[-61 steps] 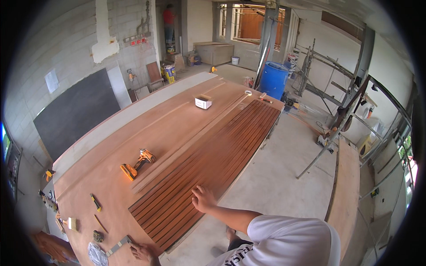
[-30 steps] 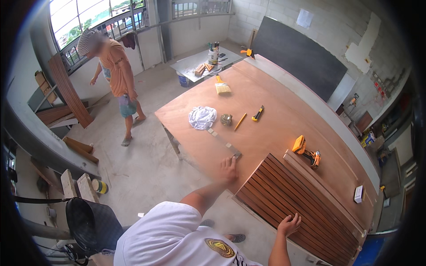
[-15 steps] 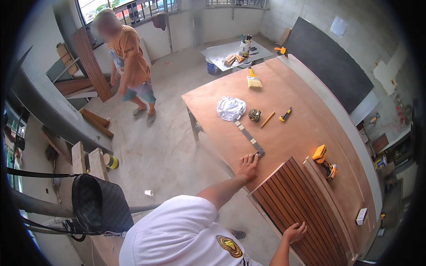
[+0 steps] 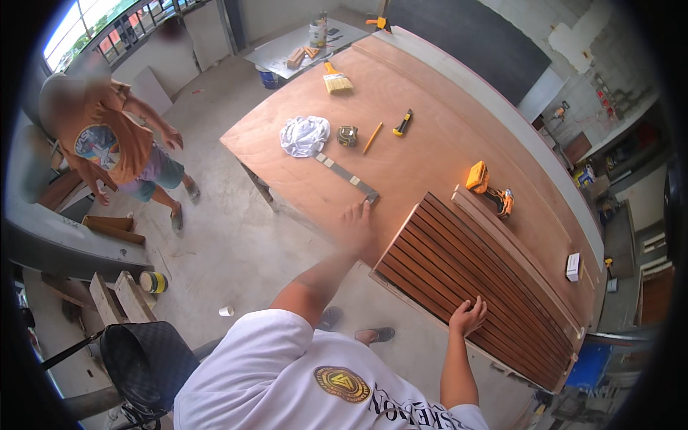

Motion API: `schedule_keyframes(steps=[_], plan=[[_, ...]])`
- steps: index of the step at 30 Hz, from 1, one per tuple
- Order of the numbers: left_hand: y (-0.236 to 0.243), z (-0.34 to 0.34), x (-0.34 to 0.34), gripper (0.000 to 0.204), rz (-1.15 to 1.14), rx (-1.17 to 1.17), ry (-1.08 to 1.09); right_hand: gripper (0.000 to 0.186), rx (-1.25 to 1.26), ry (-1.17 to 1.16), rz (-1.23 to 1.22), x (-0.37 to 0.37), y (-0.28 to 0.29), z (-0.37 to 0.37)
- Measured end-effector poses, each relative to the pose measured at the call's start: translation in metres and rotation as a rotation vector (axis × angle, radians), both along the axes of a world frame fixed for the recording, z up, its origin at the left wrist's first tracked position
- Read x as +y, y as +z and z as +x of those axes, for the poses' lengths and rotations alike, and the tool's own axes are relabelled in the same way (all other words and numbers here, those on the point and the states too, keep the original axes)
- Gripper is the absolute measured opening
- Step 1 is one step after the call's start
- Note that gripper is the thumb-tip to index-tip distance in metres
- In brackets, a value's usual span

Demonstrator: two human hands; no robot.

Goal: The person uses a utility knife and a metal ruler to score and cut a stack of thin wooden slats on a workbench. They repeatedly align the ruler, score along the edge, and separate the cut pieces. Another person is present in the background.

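My left hand (image 4: 354, 228) is over the near edge of the wooden table, slightly blurred, its fingers stretched out. Its fingertips are at the corner end of a dark L-shaped bar (image 4: 347, 177), like a carpenter's square, with pale patches along it; whether they press on it, I cannot tell. My right hand (image 4: 468, 317) rests on a brown slatted wood panel (image 4: 459, 261), fingers loosely bent and apart, holding nothing. The panel lies at the table's near right, partly over the edge. A bunched white cloth (image 4: 304, 136) sits at the bar's far end.
On the table (image 4: 423, 154) lie a tape measure (image 4: 347, 136), pencil (image 4: 373, 138), utility knife (image 4: 403, 122), paintbrush (image 4: 337, 79), cordless drill (image 4: 489, 189), long wood strip (image 4: 502, 244) and small white box (image 4: 572, 266). A person (image 4: 118, 140) stands at the left. A black bag (image 4: 147, 362) is at lower left.
The view has swung, shifting the table left and up. My left hand has drawn slightly back along the bar's corner. The other person has turned and come nearer. My right hand stays on the panel.
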State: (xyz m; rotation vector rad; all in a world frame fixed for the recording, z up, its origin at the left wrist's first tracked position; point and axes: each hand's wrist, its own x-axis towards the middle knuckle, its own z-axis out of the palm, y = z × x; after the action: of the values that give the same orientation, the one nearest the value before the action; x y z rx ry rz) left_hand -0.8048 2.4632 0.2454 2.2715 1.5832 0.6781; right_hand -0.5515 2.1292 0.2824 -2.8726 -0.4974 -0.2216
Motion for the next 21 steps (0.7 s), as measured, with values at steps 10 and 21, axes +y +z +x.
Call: schedule_keyframes(steps=[10,21], plan=[[0.010,-0.001,-0.002,0.062,0.027,0.034,0.032,0.050,-0.012,0.041,0.048,-0.001,0.001,-0.003],[-0.004,-0.003,0.007,0.062,0.020,0.131,0.013,0.049,-0.004,0.032,0.136,0.003,0.007,-0.012]])
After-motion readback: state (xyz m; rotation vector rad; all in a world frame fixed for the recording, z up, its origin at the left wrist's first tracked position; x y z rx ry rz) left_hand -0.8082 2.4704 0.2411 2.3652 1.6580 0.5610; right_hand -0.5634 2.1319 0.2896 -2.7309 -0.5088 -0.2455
